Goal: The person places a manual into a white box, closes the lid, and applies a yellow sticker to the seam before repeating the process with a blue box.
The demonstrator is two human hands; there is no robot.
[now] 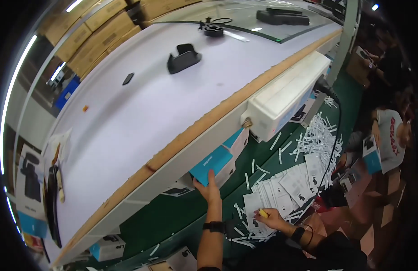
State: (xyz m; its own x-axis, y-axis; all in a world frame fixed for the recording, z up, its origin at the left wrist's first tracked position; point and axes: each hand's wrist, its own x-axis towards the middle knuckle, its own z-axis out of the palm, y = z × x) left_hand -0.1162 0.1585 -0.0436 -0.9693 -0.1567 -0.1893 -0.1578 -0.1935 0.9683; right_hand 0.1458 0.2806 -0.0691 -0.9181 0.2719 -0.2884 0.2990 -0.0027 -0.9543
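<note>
My left hand [209,189] reaches forward under the edge of the white table [141,117] and grips the lower end of a blue and white box [214,163] stacked there. A black watch is on that wrist. My right hand [271,219] is low on the right, pinching a small yellow object [263,213]. It rests on a row of white printed leaflets [286,185] spread over the green floor [173,217].
A black holder [184,58] and a small black piece [128,78] lie on the table. A white machine [286,92] with a black cable hangs at its edge. White paper strips [319,135] litter the floor. A seated person [389,140] at right holds a blue box [371,156].
</note>
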